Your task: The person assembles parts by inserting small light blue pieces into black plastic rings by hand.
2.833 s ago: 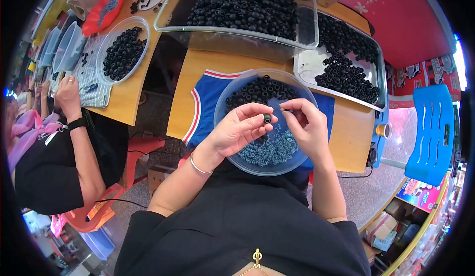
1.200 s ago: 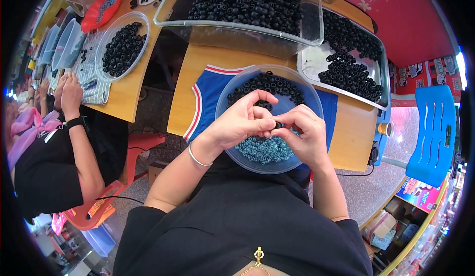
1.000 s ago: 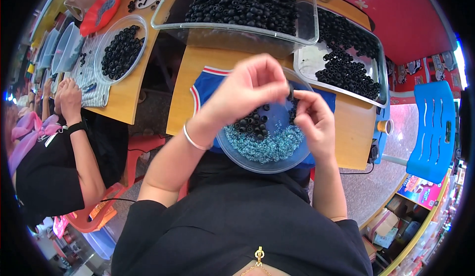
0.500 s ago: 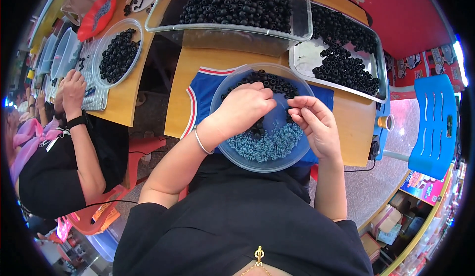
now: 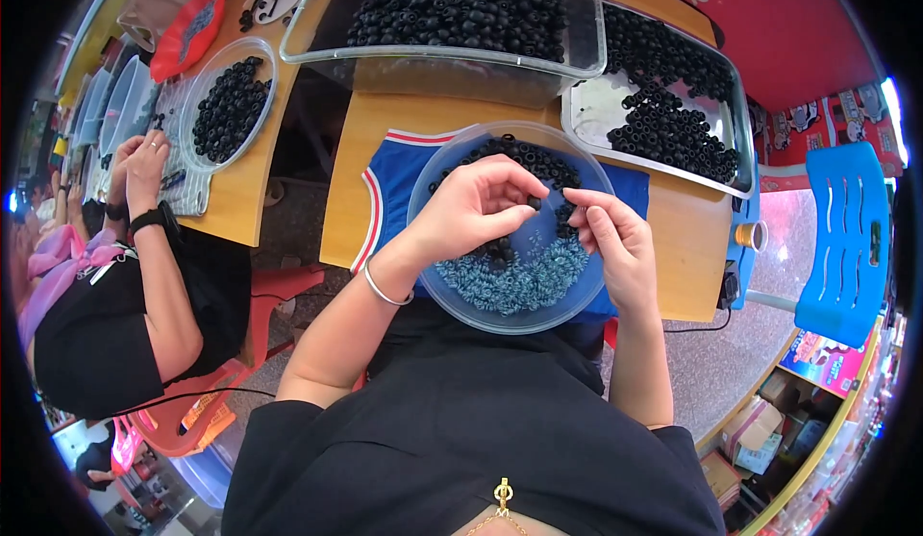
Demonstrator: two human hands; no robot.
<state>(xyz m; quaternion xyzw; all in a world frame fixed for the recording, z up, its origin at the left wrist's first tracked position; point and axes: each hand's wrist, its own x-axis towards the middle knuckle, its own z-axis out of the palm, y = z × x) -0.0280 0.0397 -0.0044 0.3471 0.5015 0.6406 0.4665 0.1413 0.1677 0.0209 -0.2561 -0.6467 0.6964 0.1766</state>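
Now the left hand (image 5: 471, 211) has lifted slightly from the pile it was pressed into half a second ago, and its thumb and forefinger are pinched together on a small black ring (image 5: 534, 203) held above the round clear bowl (image 5: 437, 272). The right hand (image 5: 615, 248) has stayed just beside it, fingers loosely curled and slightly apart, gripping nothing that can be made out; the two hands are near but not touching.

The bowl rests on a blue cloth with red and white trim (image 5: 389, 195) spread over a wooden table (image 5: 687, 257), which stands on a speckled floor. A blue plastic chair (image 5: 846, 238) stands to the right, under a red wall.

Inside the bowl, black rings lie heaped at the far side and small blue-grey rings (image 5: 514, 281) at the near side. Beyond it, a large clear tub (image 5: 452, 50) is piled with black rings, and a metal tray (image 5: 596, 113) to its right holds more. At a second table on the left, another person's hands (image 5: 139, 161) rest beside a round clear dish of black rings (image 5: 229, 105); a red dish (image 5: 187, 31) lies further back.
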